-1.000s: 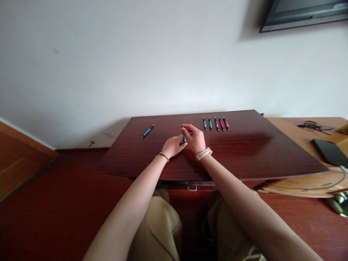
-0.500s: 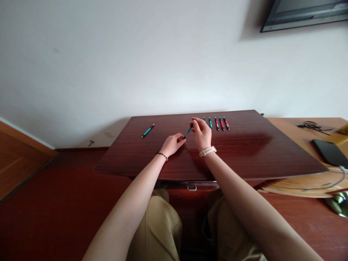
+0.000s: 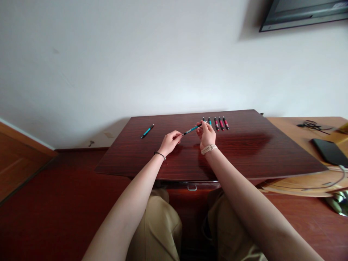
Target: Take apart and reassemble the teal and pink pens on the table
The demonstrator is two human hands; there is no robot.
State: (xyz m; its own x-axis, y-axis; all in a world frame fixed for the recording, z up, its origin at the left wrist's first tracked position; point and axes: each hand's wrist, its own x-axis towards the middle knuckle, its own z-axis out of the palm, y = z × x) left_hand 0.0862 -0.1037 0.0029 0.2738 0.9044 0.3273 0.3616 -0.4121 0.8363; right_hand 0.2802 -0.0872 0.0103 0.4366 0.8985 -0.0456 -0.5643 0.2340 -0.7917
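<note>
Between my hands a blue pen (image 3: 192,129) with black ends is held above the table, slanting up to the right. My left hand (image 3: 170,141), wearing a dark bracelet, is closed in a pinch at its lower left end. The upper right end is in the closed fingers of my right hand (image 3: 207,135), which has a pale watch band at the wrist. Just behind the right hand lie blue pens, partly hidden, and a row of red pens (image 3: 221,123). Another blue pen (image 3: 147,131) lies by itself to the left.
The dark wooden table (image 3: 244,156) has a drawer handle (image 3: 191,188) at its front. To the right, a lighter table (image 3: 288,130) bears a black cable (image 3: 312,125) and a dark flat device (image 3: 330,152). A screen (image 3: 307,14) hangs on the white wall.
My right hand has moved a little to the right, turning the blue pen to a flatter slant. My left hand has shifted slightly left and up, still at the pen's lower end.
</note>
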